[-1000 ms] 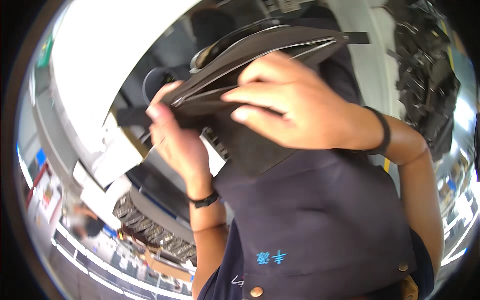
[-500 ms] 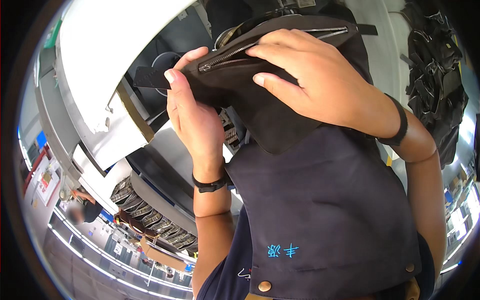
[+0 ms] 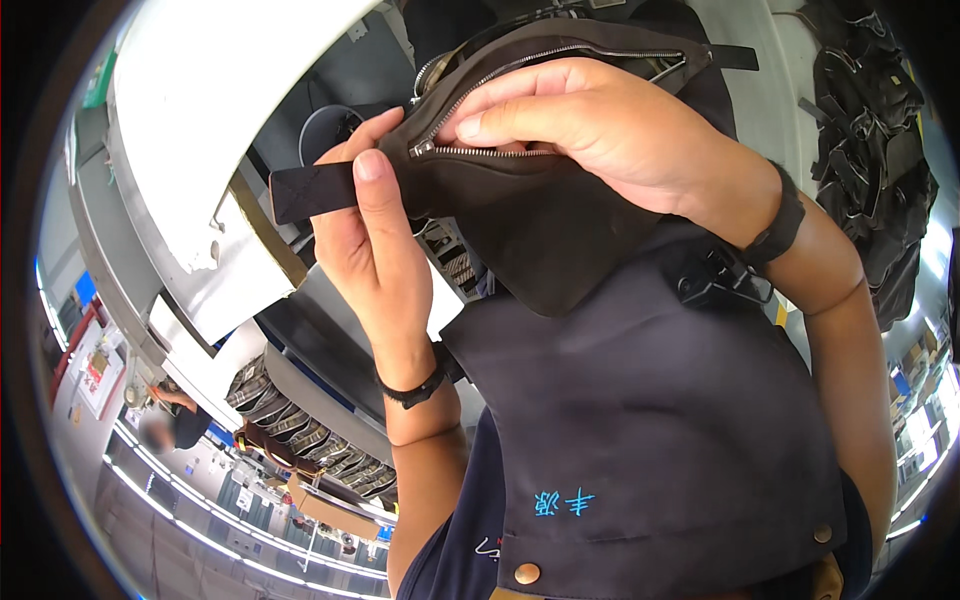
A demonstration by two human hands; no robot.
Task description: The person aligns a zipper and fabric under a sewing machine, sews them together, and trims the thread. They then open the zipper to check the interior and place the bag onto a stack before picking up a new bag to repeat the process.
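A dark fabric bag (image 3: 540, 225) with a long metal zipper spans the space before me. Its zipper gapes apart, and the slider (image 3: 424, 148) sits at the left end of the opening. My left hand (image 3: 375, 235) grips the bag's left end, thumb on the near side; a short black strap tab (image 3: 312, 192) sticks out beside the thumb. My right hand (image 3: 590, 125) reaches into the zipped opening, thumb and fingers close together. Its fingertips are partly hidden, so what they pinch, if anything, cannot be made out. Another black strap (image 3: 733, 57) extends from the bag's right end.
I wear a dark apron (image 3: 660, 430). A white worktable (image 3: 190, 130) curves along the left, with a round dark object (image 3: 332, 132) beyond my left hand. Dark strapped bags (image 3: 870, 150) hang in a heap at right. Several plaid-lined pieces (image 3: 300, 425) are lined up lower left. A person (image 3: 180, 415) is far off.
My right hand has gone from resting on the zipper edge into the opening, which has spread wider. My left hand has shifted slightly left and down, and the strap tab now shows its broad face.
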